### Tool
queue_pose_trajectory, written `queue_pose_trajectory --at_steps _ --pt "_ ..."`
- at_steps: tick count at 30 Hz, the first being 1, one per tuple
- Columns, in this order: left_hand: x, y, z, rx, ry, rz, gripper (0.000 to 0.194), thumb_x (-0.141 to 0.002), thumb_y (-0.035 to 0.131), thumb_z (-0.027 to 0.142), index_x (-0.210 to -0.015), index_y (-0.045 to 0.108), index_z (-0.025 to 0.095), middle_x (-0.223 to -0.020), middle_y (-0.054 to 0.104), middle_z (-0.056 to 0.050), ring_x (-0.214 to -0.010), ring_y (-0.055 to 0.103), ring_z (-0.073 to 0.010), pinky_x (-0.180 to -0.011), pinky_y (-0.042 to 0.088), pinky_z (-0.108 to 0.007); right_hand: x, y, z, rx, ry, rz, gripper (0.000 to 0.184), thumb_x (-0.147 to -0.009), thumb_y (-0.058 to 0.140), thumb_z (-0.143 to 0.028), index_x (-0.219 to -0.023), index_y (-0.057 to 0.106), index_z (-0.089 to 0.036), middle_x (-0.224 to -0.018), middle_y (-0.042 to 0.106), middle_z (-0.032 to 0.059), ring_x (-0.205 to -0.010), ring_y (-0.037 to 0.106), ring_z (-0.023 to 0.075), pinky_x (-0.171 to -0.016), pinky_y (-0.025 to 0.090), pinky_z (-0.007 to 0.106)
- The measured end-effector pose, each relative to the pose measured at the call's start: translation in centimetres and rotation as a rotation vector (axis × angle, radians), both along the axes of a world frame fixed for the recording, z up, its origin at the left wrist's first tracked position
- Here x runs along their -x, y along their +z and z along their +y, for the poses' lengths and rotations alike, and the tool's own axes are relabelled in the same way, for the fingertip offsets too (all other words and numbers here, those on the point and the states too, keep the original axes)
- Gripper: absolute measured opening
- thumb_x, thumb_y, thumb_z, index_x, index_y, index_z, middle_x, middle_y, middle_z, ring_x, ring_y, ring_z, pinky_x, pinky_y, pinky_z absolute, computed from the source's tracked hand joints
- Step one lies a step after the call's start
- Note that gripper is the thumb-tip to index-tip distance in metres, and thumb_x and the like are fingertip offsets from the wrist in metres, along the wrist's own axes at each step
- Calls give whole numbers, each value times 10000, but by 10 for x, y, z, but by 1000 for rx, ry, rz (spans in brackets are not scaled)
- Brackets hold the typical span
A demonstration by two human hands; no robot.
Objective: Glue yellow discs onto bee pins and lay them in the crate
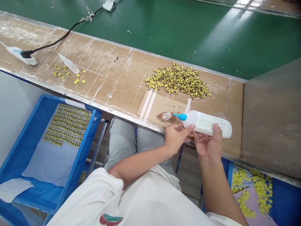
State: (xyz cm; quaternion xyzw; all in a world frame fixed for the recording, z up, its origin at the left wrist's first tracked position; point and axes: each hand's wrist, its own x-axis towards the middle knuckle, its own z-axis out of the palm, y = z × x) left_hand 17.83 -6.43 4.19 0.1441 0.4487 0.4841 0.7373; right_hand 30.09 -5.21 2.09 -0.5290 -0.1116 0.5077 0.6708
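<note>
Though face-up, bottle (191, 120) label (208, 122) illegible.

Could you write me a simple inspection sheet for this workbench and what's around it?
Surface: brown bench, taped and scuffed; wet puddle near the front edge.
Things: white bottle, blue nozzle at the puddle; heap of yellow-and-dark pieces behind.
Clutter: white strip, loose yellow discs, dark crumbs.
Hands: left hand and right hand both hold the bottle.
Cables: black cable crossing the bench's far left.
Surroundings: green surface beyond; blue tray lower left, holding rows of pieces.
</note>
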Motion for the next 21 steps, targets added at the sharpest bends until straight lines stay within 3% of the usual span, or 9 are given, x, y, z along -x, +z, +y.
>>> queue_pose_trajectory --at_steps 13,21 --pt "2 -2 -1 42 31 -52 511 -744 815 475 -1038 746 63 -985 744 -155 -699 673 -148 -593 515 -265 7 6 0 37 -15 -86 513 -712 811 -432 -1136 684 -172 -1006 787 59 -814 769 191 -658 659 278" --pt "2 -1 -1 40 47 -69 407 -791 797 415 -1004 751 72 -941 738 -132 -688 669 -139 -580 518 -251 7 7 1 40 -28 -123 498 -704 818 -423 -1122 681 -189 -1018 785 54 -820 771 194 -662 662 291"
